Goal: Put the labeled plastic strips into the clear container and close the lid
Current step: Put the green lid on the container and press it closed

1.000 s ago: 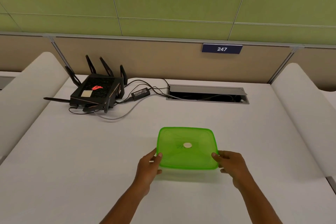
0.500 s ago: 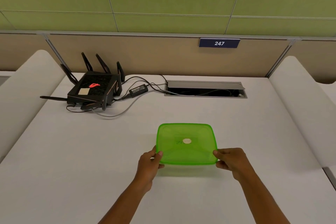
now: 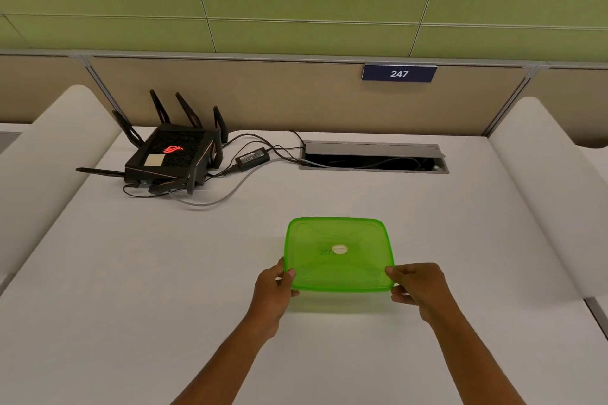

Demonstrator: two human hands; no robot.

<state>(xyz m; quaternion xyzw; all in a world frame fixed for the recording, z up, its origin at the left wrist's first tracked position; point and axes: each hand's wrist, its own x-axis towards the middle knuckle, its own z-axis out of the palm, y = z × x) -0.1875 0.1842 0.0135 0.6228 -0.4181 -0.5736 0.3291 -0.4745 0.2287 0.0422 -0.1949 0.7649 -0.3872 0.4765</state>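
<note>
My left hand (image 3: 271,289) and right hand (image 3: 419,288) have fingers clamped on the near corners of the translucent green square lid (image 3: 339,253), at centre on my white counter (image 3: 131,306). At ten o'clock sits a black antennaed router (image 3: 172,156); beyond, a tan partition (image 3: 263,92).

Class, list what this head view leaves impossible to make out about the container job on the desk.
- Strips: none visible; the green lid tints and blurs whatever is inside the container.
- Lid seal: unclear under the left hand and right hand at its near corners.
- Lid sticker and writing: too small.
</note>
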